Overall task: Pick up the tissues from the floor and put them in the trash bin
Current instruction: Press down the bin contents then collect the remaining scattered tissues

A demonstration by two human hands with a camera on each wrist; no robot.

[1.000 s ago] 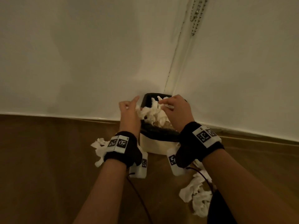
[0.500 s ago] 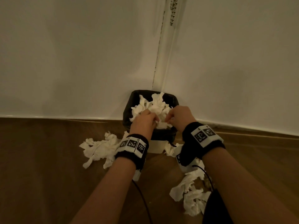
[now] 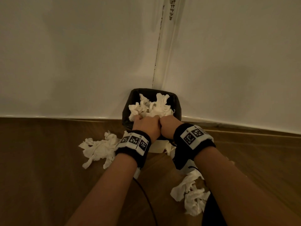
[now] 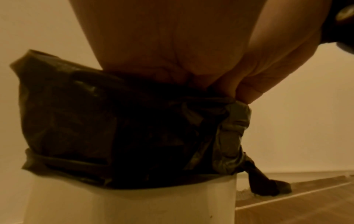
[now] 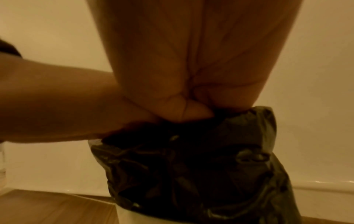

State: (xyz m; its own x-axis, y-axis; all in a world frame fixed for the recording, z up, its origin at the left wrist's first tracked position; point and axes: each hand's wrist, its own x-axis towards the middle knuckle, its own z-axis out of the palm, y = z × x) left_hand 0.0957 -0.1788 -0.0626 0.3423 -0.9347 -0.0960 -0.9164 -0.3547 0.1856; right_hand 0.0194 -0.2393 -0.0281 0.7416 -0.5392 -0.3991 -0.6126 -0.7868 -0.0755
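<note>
The trash bin [image 3: 176,101], white with a black liner [image 4: 95,121], stands in the wall corner, heaped with crumpled white tissues [image 3: 156,106]. My left hand [image 3: 141,119] and right hand [image 3: 167,122] sit side by side, touching, at the bin's near rim. Both dig down into the tissues with bent fingers, and the fingertips are hidden. In the wrist views each palm [image 4: 162,60] [image 5: 191,60] drops behind the liner's edge [image 5: 191,166]. The right thumb [image 5: 191,112] is folded in. More tissues lie on the floor: a pile left of the bin [image 3: 99,149] and another near my right forearm [image 3: 190,198].
White walls meet in a corner behind the bin, above a pale skirting [image 3: 65,117]. A bead chain [image 3: 171,8] hangs above. The floor [image 3: 40,168] is brown wood. A dark cable [image 3: 146,198] runs from my left wristband. A small tissue scrap [image 3: 169,148] lies by the bin's base.
Both hands have come together and sunk lower into the bin's tissues; a second ago they were apart above the rim. The view has dropped closer to the bin.
</note>
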